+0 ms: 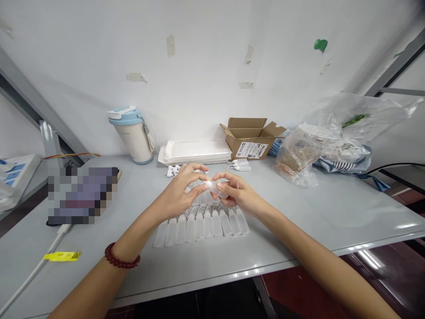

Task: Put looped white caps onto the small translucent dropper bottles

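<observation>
Over the middle of the table, both hands meet at one small translucent plastic bottle (216,188). My left hand (179,193) pinches the white cap (208,183) at its left end. The bottle's body is gripped between the thumb and fingers of my right hand (242,193), which cover part of it. Just below the hands lies a row of similar translucent bottles (199,225), side by side with thin curved white spouts at their tops. More bottles lie behind that row, partly hidden by the hands.
Small white caps (172,171) and two loose bottles (241,165) lie farther back. Behind them are stacked white trays (199,152) and an open cardboard box (250,144). A tumbler (134,137) and a phone (88,195) with a cable are left; plastic bags (299,150) sit right.
</observation>
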Available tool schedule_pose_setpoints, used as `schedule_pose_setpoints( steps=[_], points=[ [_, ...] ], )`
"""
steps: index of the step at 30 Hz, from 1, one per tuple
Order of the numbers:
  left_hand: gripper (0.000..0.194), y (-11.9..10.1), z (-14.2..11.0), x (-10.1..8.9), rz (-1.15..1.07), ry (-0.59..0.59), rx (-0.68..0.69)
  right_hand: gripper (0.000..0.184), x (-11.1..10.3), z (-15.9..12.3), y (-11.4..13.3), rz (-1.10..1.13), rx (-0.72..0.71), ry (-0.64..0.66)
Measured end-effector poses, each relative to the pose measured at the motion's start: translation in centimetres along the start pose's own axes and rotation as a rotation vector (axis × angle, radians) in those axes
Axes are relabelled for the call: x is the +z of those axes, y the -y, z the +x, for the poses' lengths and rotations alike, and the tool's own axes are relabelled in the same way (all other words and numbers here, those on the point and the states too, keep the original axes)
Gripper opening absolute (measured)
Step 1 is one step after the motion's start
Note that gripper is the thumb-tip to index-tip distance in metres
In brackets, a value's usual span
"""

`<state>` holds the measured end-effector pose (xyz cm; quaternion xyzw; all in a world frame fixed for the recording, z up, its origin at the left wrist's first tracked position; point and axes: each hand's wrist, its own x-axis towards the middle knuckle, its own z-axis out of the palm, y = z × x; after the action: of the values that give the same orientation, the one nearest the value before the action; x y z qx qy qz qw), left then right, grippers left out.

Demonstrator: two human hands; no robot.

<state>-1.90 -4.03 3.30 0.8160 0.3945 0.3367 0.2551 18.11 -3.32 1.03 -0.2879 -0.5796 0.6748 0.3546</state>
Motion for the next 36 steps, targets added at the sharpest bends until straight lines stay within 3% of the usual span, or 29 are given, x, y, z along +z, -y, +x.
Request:
schedule_pose_setpoints(
  steps=[9,13,22,36],
  points=[
    [0.027,-1.4,0.3,0.0,-0.168,0.036,-0.245,0.027,0.0,0.0,0.2,-0.032,-0.097,-0.033],
    [0.026,-1.2,0.4,0.0,-0.24,0.051,-0.238,0.034,0.1,-0.1,0.5,-0.083,-0.128,-0.031],
    [0.023,-0.3,0.3,0.5,-0.296,-0.15,-0.24,0.034,0.1,0.0,0.3,-0.121,-0.139,-0.037],
    [0.027,-0.9,0.3,0.3,-0.252,-0.054,-0.27,0.031,0.6,-0.2,0.4,-0.163,-0.127,-0.004]
  ],
)
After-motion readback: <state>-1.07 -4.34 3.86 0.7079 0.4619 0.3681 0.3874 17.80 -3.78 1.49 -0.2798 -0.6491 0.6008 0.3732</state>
